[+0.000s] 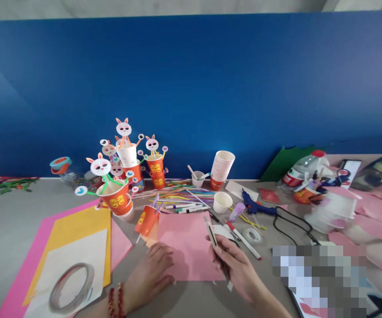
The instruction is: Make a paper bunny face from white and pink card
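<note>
A pink paper sheet (187, 238) lies flat on the grey table (8, 221) in front of me. My left hand (151, 274) rests on its near left corner, fingers curled down against the paper. My right hand (235, 263) is closed round a slim utility knife (212, 232), whose tip points away from me over the sheet's right edge. An orange paper cup (147, 220) lies tilted at the sheet's far left corner.
Orange cups with paper rabbit heads (116, 176) stand at the back left, a stack of cups (222, 168) and coloured sticks (181, 194) behind. Stacked pink, yellow and white sheets with a tape roll (71, 287) lie left. A blue glue gun (254, 205), markers, tape and bottle clutter the right.
</note>
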The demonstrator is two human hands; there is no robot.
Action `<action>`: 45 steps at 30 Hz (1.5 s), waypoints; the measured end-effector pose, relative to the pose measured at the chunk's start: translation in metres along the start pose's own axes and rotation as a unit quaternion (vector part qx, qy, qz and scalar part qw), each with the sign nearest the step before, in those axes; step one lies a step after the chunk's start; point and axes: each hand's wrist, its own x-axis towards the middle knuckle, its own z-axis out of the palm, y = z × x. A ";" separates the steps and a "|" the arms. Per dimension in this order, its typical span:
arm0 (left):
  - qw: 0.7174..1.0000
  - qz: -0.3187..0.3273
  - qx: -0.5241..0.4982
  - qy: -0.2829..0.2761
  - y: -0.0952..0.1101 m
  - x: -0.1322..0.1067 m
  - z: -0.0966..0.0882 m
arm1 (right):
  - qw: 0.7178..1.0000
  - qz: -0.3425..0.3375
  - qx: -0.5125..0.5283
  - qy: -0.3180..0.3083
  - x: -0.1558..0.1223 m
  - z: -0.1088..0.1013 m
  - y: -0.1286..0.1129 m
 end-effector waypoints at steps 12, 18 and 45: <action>0.918 -0.111 -0.365 0.105 0.022 0.057 0.003 | 0.980 -0.018 -0.166 -0.104 0.015 0.025 0.021; 0.901 -0.097 -0.409 0.107 0.021 0.063 0.008 | 0.981 -0.013 -0.143 -0.131 0.014 0.028 0.019; 0.872 -0.110 -0.450 0.155 0.031 0.046 -0.019 | 0.943 -0.061 -0.278 -0.170 0.020 0.069 -0.010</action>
